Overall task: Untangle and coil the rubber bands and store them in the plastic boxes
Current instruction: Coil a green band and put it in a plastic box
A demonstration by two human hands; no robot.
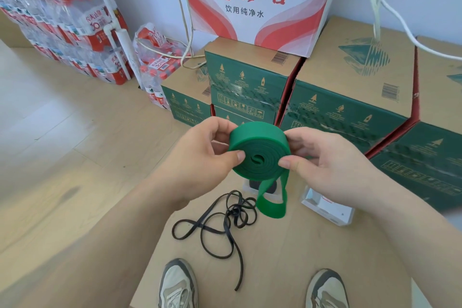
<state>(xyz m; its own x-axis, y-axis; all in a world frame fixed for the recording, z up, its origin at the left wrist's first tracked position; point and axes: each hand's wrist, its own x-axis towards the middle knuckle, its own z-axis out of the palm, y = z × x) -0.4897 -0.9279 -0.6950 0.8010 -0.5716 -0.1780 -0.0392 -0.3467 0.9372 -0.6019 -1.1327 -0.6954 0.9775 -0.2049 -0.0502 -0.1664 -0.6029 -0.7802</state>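
Storeroom: cardboard sheet [300,257] on a wood floor, with green cartons [350,107] and shrink-wrapped water packs [75,20] behind it.

We have the green band [260,155] mid-air over the sheet, wound into a flat coil except for a short hanging loop [272,205] that dangles below. Left hand [200,157] pinches the coil's left edge, thumb on the face and fingers behind. Right hand [332,167] pinches the right edge the same way, at the point where the tail leaves the roll. Both grips are closed on the band.

Step as we read it: finishing the wind on green, last turn or two left.

Next move as we see it: feed the loop onto the roll while keeping thumb pressure on the face so the layers don't spring apart, then lower it into a box. One clear plastic box [327,207] sits under the right wrist. A second box [250,186] is mostly hidden behind the coil, something dark inside, can't tell what.

The black band [225,222] lies tangled on the sheet near our shoes [177,285], not yet coiled.
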